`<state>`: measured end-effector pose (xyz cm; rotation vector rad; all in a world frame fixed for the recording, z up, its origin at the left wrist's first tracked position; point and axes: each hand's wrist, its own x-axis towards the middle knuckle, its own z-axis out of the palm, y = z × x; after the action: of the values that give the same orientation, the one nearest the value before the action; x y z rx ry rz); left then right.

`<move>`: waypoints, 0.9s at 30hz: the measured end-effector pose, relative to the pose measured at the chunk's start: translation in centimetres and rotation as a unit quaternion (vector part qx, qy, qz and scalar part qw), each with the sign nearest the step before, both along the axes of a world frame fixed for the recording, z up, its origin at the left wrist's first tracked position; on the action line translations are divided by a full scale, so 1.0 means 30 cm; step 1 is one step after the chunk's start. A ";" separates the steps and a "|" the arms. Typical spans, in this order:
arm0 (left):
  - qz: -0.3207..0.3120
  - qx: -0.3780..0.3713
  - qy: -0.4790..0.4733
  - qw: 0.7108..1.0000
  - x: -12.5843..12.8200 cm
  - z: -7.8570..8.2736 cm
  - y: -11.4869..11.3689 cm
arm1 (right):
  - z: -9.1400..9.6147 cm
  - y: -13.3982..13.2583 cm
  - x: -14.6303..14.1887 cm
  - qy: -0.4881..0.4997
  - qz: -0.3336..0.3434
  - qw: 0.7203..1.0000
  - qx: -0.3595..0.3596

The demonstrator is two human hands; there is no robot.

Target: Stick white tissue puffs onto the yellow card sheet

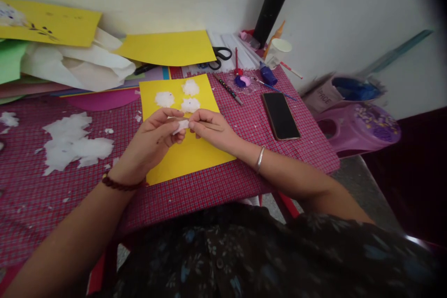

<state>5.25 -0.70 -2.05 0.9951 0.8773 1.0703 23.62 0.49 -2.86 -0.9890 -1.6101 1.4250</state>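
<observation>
My left hand (157, 132) is closed, thumb and fingers pinching a small folded piece of white tissue paper (180, 126). Close against it, my right hand (214, 128) is closed too, its fingertips at the tissue's right end and round a thin brown stick (210, 125). The stick seems to run behind or through the tissue; my fingers hide part of it. Both hands are just above a yellow sheet (190, 160) lying on the table. Several fluffy white tissue tufts, such as one tuft (190, 87), sit on its upper part.
Torn white tissue (75, 142) lies at left on the checked tablecloth (195, 188). To the right are a phone (280, 115), a patterned pencil (228, 90), a paint palette (242, 81) and a blue bottle (268, 74). Scissors (220, 57) and paper sheets (167, 48) are behind.
</observation>
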 end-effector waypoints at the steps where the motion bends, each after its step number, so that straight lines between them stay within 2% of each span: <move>1: 0.004 0.002 0.001 1.000 0.001 0.000 0.000 | 0.000 -0.001 -0.001 0.006 -0.001 1.000 -0.006; 7: 0.022 0.017 0.053 0.998 0.009 0.000 -0.012 | -0.002 -0.002 0.000 0.019 -0.001 1.000 -0.007; 14: 0.045 0.066 0.113 0.990 0.021 -0.008 -0.013 | -0.024 0.002 -0.001 0.011 0.021 0.999 0.042; 18: 0.050 0.061 0.107 0.991 0.019 -0.010 -0.011 | -0.022 -0.003 0.003 -0.009 0.016 0.997 0.070; 22: 0.042 0.051 0.094 0.993 -0.010 0.024 -0.007 | -0.014 0.010 0.013 -0.006 0.000 0.996 0.085; 24: 0.070 0.056 0.086 0.992 -0.048 0.051 0.008 | -0.010 0.029 0.023 0.025 -0.032 0.997 0.071; 27: 0.160 0.078 0.052 0.983 -0.127 0.072 0.055 | -0.011 0.062 0.041 0.069 -0.086 0.994 0.023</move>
<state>1.44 0.94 0.11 1.0698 1.0757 1.3860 24.87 2.35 -3.18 -0.9568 -1.4160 1.3040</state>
